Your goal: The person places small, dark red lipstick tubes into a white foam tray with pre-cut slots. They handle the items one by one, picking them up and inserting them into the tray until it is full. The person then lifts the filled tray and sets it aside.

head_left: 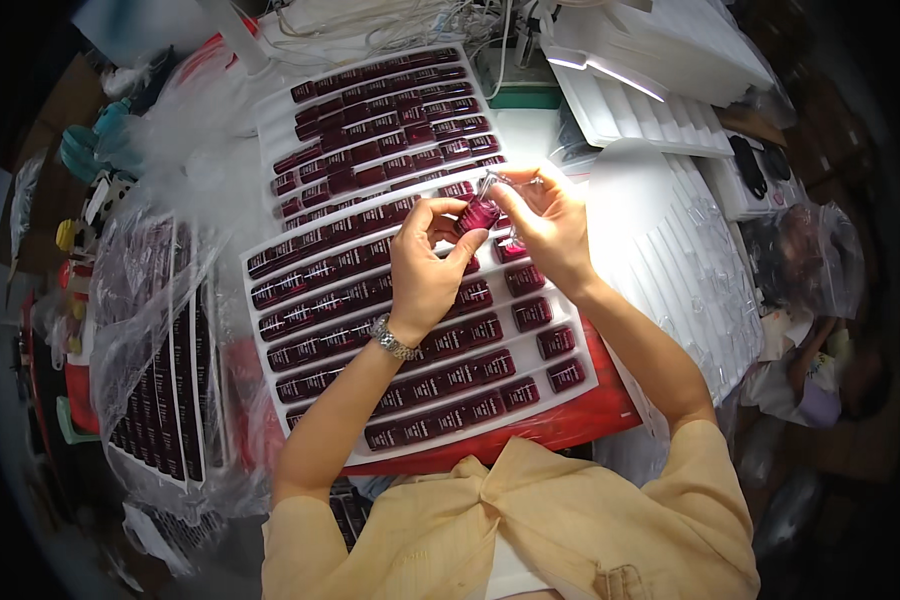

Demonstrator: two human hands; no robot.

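Observation:
Above the trays, my left hand (428, 275) has its thumb and fingers closed around a small glossy dark red block-like piece (478, 214). My right hand (552, 230) meets it from the right, its fingers pinched on a thin silvery piece (486, 185) at the top of the red one; the exact kind of either is too small to tell. Beneath my hands lies a white ribbed tray (260, 325) with rows of similar dark red pieces (340, 340) bearing pale print. A second filled tray (270, 130) sits behind it.
A bright lamp (610, 75) shines at the upper right, beside stacked white ribbed trays (705, 130). More trays (670, 290) hold clear pieces. Plastic-wrapped filled trays (160, 370) stand at left. Red sheeting (610, 400) covers the near table edge; cables (370, 25) lie at the back.

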